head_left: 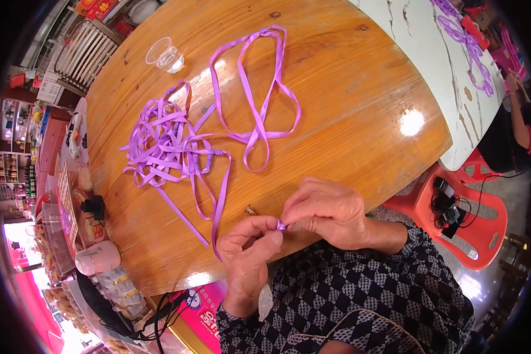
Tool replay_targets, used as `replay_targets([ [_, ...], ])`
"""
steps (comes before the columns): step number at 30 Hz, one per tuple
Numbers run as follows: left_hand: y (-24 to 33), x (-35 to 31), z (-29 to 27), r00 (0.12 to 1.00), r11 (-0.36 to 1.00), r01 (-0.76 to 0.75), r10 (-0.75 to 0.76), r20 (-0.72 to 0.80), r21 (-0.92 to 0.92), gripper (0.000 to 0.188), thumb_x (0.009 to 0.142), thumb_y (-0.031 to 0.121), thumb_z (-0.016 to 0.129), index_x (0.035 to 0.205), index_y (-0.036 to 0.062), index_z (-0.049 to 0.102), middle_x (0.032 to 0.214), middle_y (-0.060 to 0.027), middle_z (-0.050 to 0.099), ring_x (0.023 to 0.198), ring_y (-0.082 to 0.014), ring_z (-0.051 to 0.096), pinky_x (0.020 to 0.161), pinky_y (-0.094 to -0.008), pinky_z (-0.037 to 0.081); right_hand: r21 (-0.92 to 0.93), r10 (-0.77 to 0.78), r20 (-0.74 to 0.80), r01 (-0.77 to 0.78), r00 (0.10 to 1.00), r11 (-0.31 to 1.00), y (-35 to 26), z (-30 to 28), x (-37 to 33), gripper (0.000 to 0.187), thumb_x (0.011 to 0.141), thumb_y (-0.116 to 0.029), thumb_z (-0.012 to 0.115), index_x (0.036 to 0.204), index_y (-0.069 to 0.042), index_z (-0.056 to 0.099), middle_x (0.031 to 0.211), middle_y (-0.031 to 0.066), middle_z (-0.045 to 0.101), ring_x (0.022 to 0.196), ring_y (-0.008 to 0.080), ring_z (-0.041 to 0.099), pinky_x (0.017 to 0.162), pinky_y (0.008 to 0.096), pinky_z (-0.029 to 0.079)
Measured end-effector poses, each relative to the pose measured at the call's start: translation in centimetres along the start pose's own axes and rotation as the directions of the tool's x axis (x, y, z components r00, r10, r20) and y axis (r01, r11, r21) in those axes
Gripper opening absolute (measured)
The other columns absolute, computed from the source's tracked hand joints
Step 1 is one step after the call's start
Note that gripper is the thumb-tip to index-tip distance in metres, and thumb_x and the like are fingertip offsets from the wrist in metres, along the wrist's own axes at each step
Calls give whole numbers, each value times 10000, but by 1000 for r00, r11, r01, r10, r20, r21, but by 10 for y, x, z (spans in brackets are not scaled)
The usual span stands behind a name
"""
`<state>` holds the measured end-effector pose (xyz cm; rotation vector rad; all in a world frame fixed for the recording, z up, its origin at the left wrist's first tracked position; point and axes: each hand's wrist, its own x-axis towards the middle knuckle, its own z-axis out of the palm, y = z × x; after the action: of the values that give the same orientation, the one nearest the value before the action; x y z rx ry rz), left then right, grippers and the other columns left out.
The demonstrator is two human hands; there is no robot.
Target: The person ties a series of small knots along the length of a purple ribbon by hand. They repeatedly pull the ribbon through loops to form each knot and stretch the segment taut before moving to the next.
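Observation:
Near the front edge of the wooden table (360,106), my two hands meet over a small folded bit of purple ribbon (281,226). My left hand (246,251) pinches it between thumb and forefinger. From the other side my right hand (330,213) grips the same bit, its fingers bunched together. A strand of ribbon runs from my left hand up to a tangled purple ribbon pile (165,141) at the left of the table. Long loose ribbon loops (259,88) lie to the right of that pile. Whether the pinched bit is knotted cannot be made out.
A clear plastic cup (170,59) with some liquid stands at the far left of the table. On the right are a white marbled table (448,76) with more purple ribbon, a red plastic chair (454,206) holding dark cables, and another person's arm (518,118). Shelves of goods line the left.

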<state>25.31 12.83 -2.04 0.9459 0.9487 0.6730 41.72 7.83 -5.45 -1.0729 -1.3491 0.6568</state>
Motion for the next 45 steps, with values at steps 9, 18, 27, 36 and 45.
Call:
replay_targets([
  [9,-2,0,5,997,1000,-15,16,-74,19,163,700,-36,681,852,-63,629,758,-82,646,603,-99,561,555,-187,427,147,206,46,-210,978,967,-9,0,4,179,694,-7,722,859,-21,654,826,64,622,735,175,572,607,263,449],
  [18,-4,-1,-1,1000,998,-25,24,7,52,150,749,-16,685,887,-53,640,795,-53,645,688,-74,571,639,-179,449,107,94,50,-99,994,989,0,-1,1,155,716,3,705,861,-15,655,838,74,625,758,181,582,635,278,458],
  [27,-4,2,2,998,996,-58,59,-4,70,134,748,-5,694,872,-45,659,780,-35,635,691,-68,551,639,-178,431,293,253,60,-259,966,920,-1,-2,-2,117,759,40,660,868,0,651,869,86,615,831,160,574,693,259,451],
  [36,-1,5,1,984,969,-174,178,-6,176,123,727,10,694,804,-42,614,669,-54,604,518,-74,493,473,-178,354,179,183,28,-185,983,966,-5,-2,2,141,745,33,670,882,1,656,874,81,616,806,156,578,674,259,457],
  [45,-3,5,0,997,1000,-7,6,-79,-16,126,743,11,682,841,-44,626,710,-54,617,550,-73,507,509,-176,382,167,201,80,-212,976,963,-12,-2,5,282,685,28,715,955,-15,646,894,85,610,794,175,569,648,273,455],
])
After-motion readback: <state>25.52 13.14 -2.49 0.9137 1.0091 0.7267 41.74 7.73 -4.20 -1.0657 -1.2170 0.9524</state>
